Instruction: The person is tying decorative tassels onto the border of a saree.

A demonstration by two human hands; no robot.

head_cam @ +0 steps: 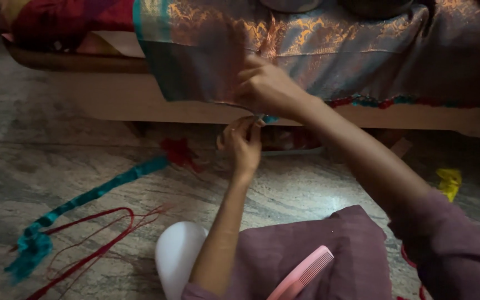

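Observation:
A teal and gold patterned silk cloth (318, 50) hangs over the edge of a wooden bed frame (118, 100). My right hand (268, 88) grips the cloth's lower hem. Just below it, my left hand (241, 141) pinches the threads at the hem's fringe, fingers closed together. A row of red and teal tassels (373, 102) runs along the hem to the right of my hands.
On the marble floor (40, 166) lie a teal thread bundle (84, 200), loose red threads (90, 244), a red tuft (180, 151) and a yellow scrap (450, 182). A pink comb (304, 274) rests on my purple-clad lap, beside a white object (176, 255).

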